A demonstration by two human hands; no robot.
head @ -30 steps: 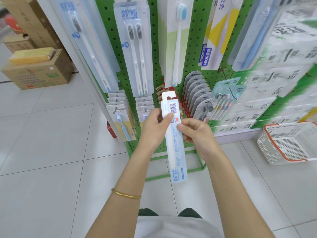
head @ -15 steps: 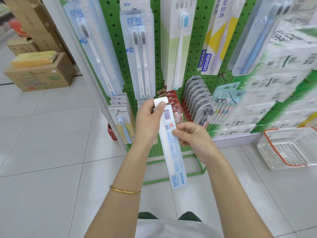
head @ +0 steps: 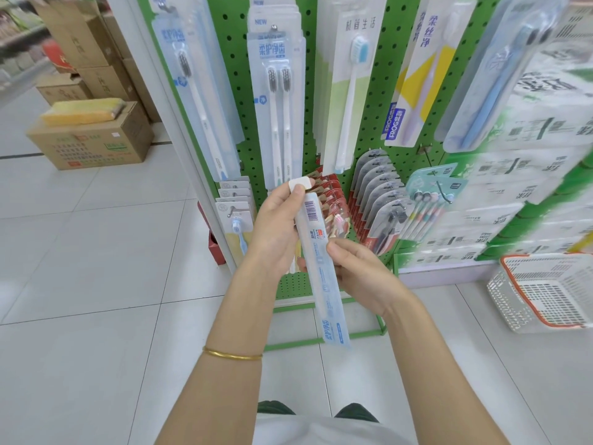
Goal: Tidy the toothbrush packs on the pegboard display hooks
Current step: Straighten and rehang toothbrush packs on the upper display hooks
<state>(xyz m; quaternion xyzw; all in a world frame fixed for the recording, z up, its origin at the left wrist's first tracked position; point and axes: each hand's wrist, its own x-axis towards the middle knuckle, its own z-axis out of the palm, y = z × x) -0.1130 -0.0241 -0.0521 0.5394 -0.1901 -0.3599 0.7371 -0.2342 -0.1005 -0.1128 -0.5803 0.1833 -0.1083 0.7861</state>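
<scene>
Holding one pack [head: 324, 284] unhung, barcode side up, in both hands, just short of the pegboard [head: 237, 75]. Pinching its right edge below the barcode with the right hand [head: 359, 271], thumb on top, fingers curled behind. Pinching the white hang tab at its upper end with the left hand [head: 276, 232], thumb pressed flat on the tab. Over the last second, slid the left thumb up from the barcode to the tab and tipped the upper end further left, so now slanted rather than near upright, with the tab just in front of the foot of the twin packs [head: 279, 101]. Probably readying the tab for hanging. Same blue lettering as the twin packs and the single packs [head: 195, 91] beside them at the pegboard's left edge, so hard to tell which row. Either way, well short of a hook [head: 273, 27] near the top edge. Tab hole covered by the thumb, so likely needing a change of grip before threading.
</scene>
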